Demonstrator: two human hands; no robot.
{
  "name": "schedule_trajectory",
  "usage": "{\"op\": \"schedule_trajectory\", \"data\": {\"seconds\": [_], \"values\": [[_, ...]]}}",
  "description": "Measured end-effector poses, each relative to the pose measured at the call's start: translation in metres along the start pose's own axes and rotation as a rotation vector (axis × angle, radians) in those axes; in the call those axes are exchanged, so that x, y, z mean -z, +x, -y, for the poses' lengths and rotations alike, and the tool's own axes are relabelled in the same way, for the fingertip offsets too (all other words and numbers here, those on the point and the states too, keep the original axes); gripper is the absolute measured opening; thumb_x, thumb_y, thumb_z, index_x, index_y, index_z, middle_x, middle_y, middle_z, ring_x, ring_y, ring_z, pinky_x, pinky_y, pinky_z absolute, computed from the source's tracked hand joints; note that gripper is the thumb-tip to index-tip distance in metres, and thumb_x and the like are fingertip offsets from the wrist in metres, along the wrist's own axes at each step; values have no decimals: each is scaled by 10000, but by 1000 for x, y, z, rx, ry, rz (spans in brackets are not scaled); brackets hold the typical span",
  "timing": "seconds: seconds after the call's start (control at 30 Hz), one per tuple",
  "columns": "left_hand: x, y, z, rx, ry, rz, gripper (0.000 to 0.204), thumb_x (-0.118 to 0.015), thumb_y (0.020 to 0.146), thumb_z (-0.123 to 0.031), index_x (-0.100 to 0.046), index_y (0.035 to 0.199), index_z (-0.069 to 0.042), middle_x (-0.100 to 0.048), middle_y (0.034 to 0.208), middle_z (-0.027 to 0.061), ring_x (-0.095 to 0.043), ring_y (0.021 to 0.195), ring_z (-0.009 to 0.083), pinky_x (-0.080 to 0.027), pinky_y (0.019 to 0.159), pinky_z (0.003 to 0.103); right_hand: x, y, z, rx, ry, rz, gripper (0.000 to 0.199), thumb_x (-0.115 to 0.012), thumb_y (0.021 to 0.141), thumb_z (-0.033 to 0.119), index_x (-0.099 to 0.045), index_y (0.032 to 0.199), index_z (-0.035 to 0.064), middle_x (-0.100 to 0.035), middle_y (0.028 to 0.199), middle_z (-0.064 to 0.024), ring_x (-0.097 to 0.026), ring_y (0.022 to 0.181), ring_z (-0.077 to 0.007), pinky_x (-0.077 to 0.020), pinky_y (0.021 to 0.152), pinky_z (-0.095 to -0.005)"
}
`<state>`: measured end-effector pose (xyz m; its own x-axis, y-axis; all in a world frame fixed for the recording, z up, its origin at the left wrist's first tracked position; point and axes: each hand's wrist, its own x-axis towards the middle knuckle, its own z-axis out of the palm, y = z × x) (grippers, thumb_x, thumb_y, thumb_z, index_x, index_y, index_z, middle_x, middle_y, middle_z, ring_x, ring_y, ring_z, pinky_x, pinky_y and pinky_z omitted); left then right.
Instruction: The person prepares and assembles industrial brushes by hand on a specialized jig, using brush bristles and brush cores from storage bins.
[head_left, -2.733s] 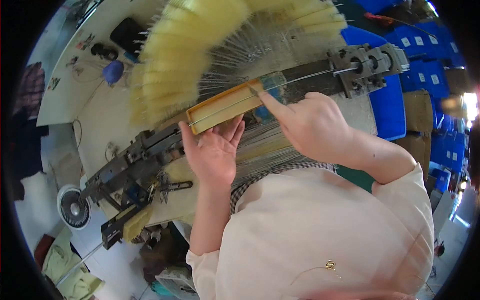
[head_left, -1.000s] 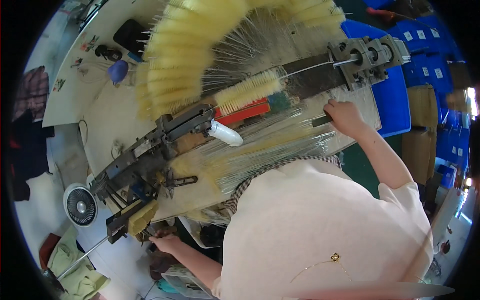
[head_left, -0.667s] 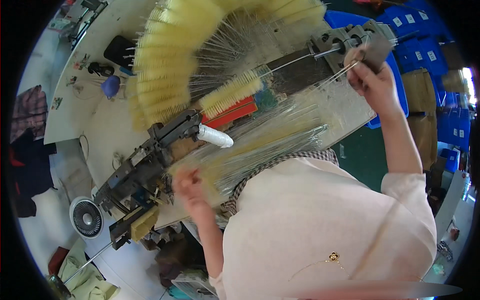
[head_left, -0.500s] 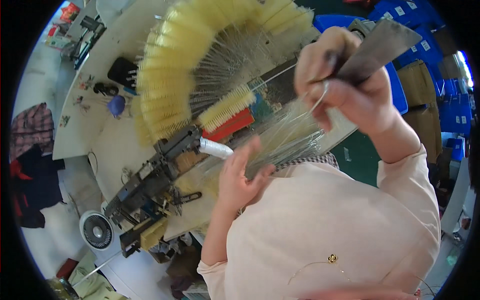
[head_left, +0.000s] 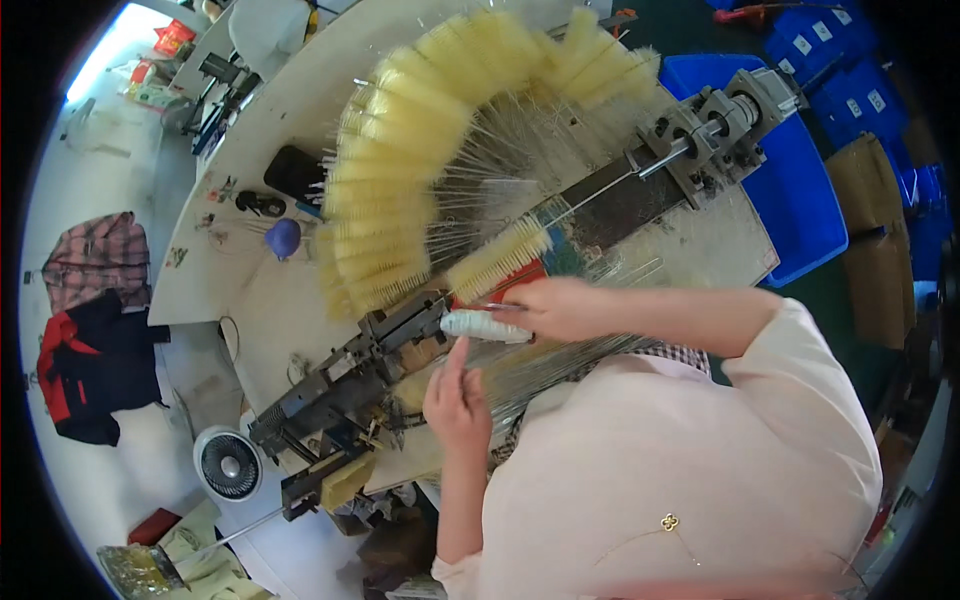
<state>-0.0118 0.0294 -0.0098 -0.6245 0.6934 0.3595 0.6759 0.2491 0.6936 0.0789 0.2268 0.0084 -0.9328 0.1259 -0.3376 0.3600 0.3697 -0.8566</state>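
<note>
My right hand (head_left: pixel 550 308) is closed at the right part of a white wrapped roll (head_left: pixel 470 325). A thin metal blade (head_left: pixel 492 306), nearly edge-on, sticks out from its fingers; most of it is hidden. Just below the roll is my left hand (head_left: pixel 458 402), index finger stretched up towards it and the other fingers partly bent, with nothing visible in the grasp. Whether that fingertip touches the roll I cannot tell. Beyond my hands, a yellow bristle brush (head_left: pixel 503 262) lies along the metal machine, above a red block (head_left: pixel 520 280).
Yellow brushes with wire stems (head_left: pixel 395 150) fan in an arc over the table. A clamp and shaft unit (head_left: pixel 700 140) stands far right beside a blue bin (head_left: pixel 805 215). The dark machine rail (head_left: pixel 340 375) runs left. Loose wires (head_left: pixel 560 375) lie close to my body.
My right hand has come down and left from its raised position to the white roll, blade now almost edge-on. My left hand has moved slightly down and left. The whole view has shifted.
</note>
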Motion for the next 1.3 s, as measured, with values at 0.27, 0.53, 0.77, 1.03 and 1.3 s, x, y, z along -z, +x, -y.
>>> {"op": "schedule_trajectory", "data": {"seconds": [0.27, 0.53, 0.77, 1.03, 1.3], "values": [[5, 42, -47, -358, 560, 181, 427, -722, 685, -284, -588, 1070, -156, -537, 684, -10, -537, 565, 180, -416, 491, 282, 116, -27, -11, 390, -1277, -334, 252, -648, 625, 149, -635, 876, 156, -562, 740, 14, -546, 781, -178, -389, 688, -322], [37, 1, -21, 49, -47, -179, 374, -628, 809, -81, -456, 1134, -9, -507, 1034, 99, -507, 832, 136, -425, 721, 259, 143, -19, -8, 223, -900, -684, 207, -561, 709, 70, -560, 914, 94, -619, 751, -110, -580, 736, -335, -438, 631, -436], [20, -4, -9, 225, -108, -23, 116, -572, 817, -60, -574, 927, -25, -559, 690, 100, -538, 576, 244, -426, 543, 294, 142, -2, -8, 379, -856, -811, 200, -558, 755, 116, -533, 954, 105, -627, 761, -103, -597, 720, -336, -457, 603, -456], [23, 34, -36, 134, 99, 60, 76, -622, 788, -61, -630, 861, -78, -572, 688, 70, -543, 570, 222, -416, 512, 305, 171, 47, -35, 2, -668, -583, 312, -530, 826, 126, -549, 1134, 82, -622, 911, -127, -627, 791, -249, -481, 704, -349], [-19, 106, -59, -419, 543, 82, 145, -648, 767, -177, -615, 904, -145, -566, 707, -7, -557, 581, 149, -417, 510, 292, 200, -21, 68, 468, -193, -751, 311, -480, 933, 226, -549, 1130, -5, -590, 935, -40, -514, 749, -72, -437, 688, -225]]}}
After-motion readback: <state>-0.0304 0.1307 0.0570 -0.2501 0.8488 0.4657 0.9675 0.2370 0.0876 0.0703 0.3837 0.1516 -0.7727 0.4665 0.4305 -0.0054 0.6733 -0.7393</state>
